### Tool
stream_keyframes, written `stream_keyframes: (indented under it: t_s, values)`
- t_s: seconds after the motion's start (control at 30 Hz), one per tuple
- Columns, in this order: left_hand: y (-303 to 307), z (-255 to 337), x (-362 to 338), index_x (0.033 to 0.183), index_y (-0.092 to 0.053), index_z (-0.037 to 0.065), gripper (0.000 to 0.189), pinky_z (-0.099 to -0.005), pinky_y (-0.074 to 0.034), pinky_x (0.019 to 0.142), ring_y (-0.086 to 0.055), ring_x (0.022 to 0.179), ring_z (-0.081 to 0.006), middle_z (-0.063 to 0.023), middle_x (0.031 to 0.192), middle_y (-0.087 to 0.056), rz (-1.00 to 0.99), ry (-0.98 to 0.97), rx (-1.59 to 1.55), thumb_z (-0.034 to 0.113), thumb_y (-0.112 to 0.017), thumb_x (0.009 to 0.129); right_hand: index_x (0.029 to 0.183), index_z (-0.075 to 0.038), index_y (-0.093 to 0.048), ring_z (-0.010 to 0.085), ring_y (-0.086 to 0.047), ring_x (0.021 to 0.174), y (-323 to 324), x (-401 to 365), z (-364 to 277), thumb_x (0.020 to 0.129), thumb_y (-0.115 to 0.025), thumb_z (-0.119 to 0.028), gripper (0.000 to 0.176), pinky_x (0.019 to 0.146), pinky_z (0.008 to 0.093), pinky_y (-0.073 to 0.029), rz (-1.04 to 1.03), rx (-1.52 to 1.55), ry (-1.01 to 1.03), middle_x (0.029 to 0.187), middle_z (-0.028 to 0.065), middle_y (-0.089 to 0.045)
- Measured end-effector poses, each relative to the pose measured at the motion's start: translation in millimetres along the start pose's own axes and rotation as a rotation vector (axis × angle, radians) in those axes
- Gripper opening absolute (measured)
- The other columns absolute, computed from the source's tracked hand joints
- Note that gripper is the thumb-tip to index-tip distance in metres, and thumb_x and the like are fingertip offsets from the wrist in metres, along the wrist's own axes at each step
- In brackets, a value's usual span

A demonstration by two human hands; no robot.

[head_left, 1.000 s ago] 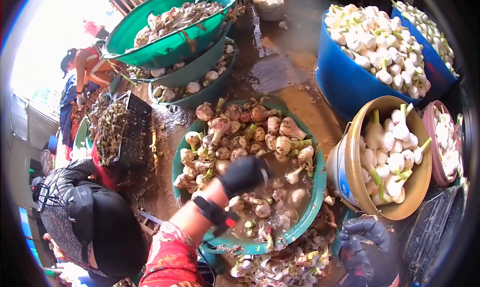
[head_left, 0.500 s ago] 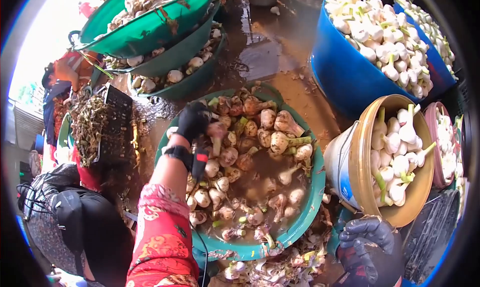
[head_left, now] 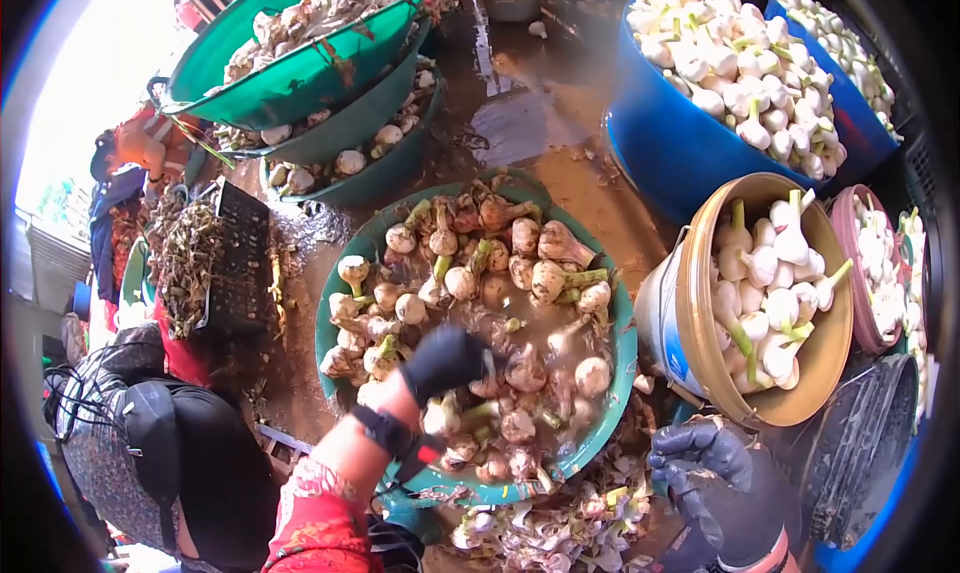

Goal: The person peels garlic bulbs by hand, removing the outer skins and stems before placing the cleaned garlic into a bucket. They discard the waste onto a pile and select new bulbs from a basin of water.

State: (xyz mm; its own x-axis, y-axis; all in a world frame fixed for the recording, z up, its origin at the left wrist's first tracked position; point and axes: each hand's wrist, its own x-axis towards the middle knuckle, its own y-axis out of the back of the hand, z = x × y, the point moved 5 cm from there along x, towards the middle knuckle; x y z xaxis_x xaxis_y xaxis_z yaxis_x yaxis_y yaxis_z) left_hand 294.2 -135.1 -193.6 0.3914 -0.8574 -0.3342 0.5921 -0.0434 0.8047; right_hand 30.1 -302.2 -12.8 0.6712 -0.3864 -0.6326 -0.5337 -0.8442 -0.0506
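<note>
My left hand (head_left: 445, 363), in a black glove below a red sleeve, is over the middle of a green tub (head_left: 628, 373). Its fingers, blurred, point right and down among soil-stained garlic bulbs (head_left: 518, 425) lying in muddy water (head_left: 515, 318). Many bulbs have short green stems. At the lower right, my right hand (head_left: 715, 483) wears a dark wet glove, with its fingers curled in; whatever lies inside them is hidden. It is outside the tub, just below a bucket (head_left: 690, 313) of cleaner white garlic (head_left: 765, 278).
Blue tubs (head_left: 650, 143) heaped with white garlic stand at the upper right, a pink bucket (head_left: 850, 233) below them. Stacked green basins (head_left: 300, 83) are at the upper left, near a black crate (head_left: 238, 258). Peelings (head_left: 560, 533) lie below the tub. People (head_left: 150, 423) are at the left.
My left hand has moved down and right across the tub, away from the bulbs at its upper left. My right hand has shifted slightly up, still curled. The view has shifted slightly.
</note>
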Motion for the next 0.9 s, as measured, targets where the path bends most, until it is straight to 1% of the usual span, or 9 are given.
stream_keyframes:
  t_s: [0.13,0.17,0.23,0.3,0.53,0.63,0.67,0.8,0.9]
  values:
    - [77,17,96,0.098,-0.065,0.009,0.035,-0.0462,-0.048,0.08,-0.06,0.088,-0.0376,-0.0199,0.089,-0.064,0.474,-0.061,0.002,0.039,-0.059,0.081,0.113,0.004,-0.055,0.012,-0.058,0.088,-7,-3,-11,0.087,-0.055,-0.003,0.027,0.077,0.0227,-0.046,-0.007,0.046,0.063,0.1,0.0082,-0.061]
    - [81,23,128,0.104,-0.061,0.005,0.036,-0.0455,-0.047,0.084,-0.056,0.099,-0.0403,-0.0199,0.106,-0.061,0.45,-0.109,0.003,0.033,-0.062,0.082,0.117,0.004,-0.054,0.0126,-0.057,0.094,-8,-2,-13,0.091,-0.054,-0.007,0.029,0.084,0.0226,-0.044,-0.082,0.014,0.104,0.105,0.0069,-0.06]
    - [48,8,161,0.102,-0.063,0.005,0.039,-0.0483,-0.039,0.096,-0.052,0.107,-0.0411,-0.0186,0.101,-0.062,0.648,-0.106,0.047,0.039,-0.06,0.083,0.119,0.003,-0.054,0.0116,-0.055,0.103,-9,-1,-8,0.091,-0.055,-0.009,0.031,0.09,0.0229,-0.042,-0.102,0.01,0.073,0.111,0.0058,-0.058]
    - [17,12,171,0.102,-0.063,0.008,0.047,-0.0517,-0.031,0.102,-0.049,0.109,-0.0404,-0.0176,0.1,-0.062,0.523,-0.179,0.379,0.05,-0.059,0.082,0.109,0.005,-0.056,0.0127,-0.059,0.083,-6,2,-9,0.083,-0.057,0.001,0.026,0.073,0.0248,-0.048,0.054,-0.081,0.12,0.096,0.0102,-0.062]
    - [-30,22,83,0.1,-0.067,0.006,0.047,-0.0433,-0.042,0.094,-0.051,0.108,-0.0391,-0.0187,0.12,-0.054,0.378,-0.07,0.252,0.049,-0.061,0.082,0.117,0.004,-0.055,0.011,-0.056,0.099,5,-5,-22,0.09,-0.053,-0.008,0.03,0.088,0.0232,-0.043,-0.08,0.081,0.047,0.109,0.006,-0.059]
    - [11,35,81,0.098,-0.069,0.01,0.033,-0.0377,-0.05,0.082,-0.065,0.092,-0.0283,-0.0125,0.102,-0.067,-0.115,0.015,-0.031,0.039,-0.064,0.083,0.116,0.004,-0.055,0.0112,-0.056,0.098,8,-2,-21,0.089,-0.053,-0.007,0.029,0.087,0.0231,-0.043,-0.06,0.09,0.04,0.107,0.0062,-0.06]
    - [24,16,90,0.097,-0.07,0.015,0.034,-0.0435,-0.05,0.074,-0.064,0.081,-0.0359,-0.0165,0.081,-0.066,0.091,-0.055,-0.111,0.044,-0.057,0.084,0.116,0.004,-0.055,0.0112,-0.056,0.098,9,0,-20,0.089,-0.053,-0.007,0.029,0.087,0.0231,-0.043,-0.061,0.093,0.035,0.107,0.0062,-0.06]
    - [95,-29,129,0.092,-0.065,0.006,0.028,-0.047,-0.047,0.08,-0.06,0.093,-0.0395,-0.02,0.093,-0.064,0.672,0.11,0.184,0.031,-0.065,0.078,0.106,0.006,-0.055,0.0149,-0.059,0.083,15,7,-10,0.083,-0.057,0.001,0.023,0.075,0.0284,-0.05,-0.016,0.069,-0.096,0.094,0.012,-0.06]
    - [37,-61,141,0.098,-0.063,0.006,0.028,-0.05,-0.04,0.09,-0.054,0.103,-0.0426,-0.0238,0.104,-0.059,0.693,-0.086,0.348,0.02,-0.06,0.074,0.11,0.002,-0.061,0.0158,-0.063,0.083,28,20,11,0.085,-0.065,-0.011,0.028,0.071,0.0276,-0.053,-0.072,-0.095,0.128,0.094,0.0135,-0.067]
